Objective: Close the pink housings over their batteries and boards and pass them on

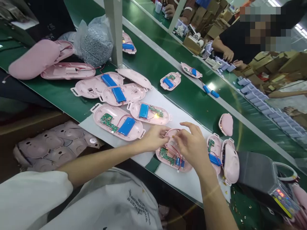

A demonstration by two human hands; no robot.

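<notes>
Beneath my hands, near the table's front edge, lies an open pink plastic shell (188,168). It holds a green circuit board (165,154), small blue parts (179,162) and red wires. My left hand (154,138) grips the edge of a second pink shell piece (173,145), tilted up above the first. On the same piece, the thumb and finger of my right hand (190,142) pinch together, other fingers raised. Whatever small thing sits in that pinch is too hidden to name. Just behind are open pink shells (159,120) with blue battery packs (143,111).
Several pink shells (69,71) crowd the left, beside a plastic-wrapped bundle (97,41) and a metal post (114,32). A dark box with a red display (257,172) stands right. Below left, a cardboard box (31,127) holds shells. A co-worker (240,41) sits across the line.
</notes>
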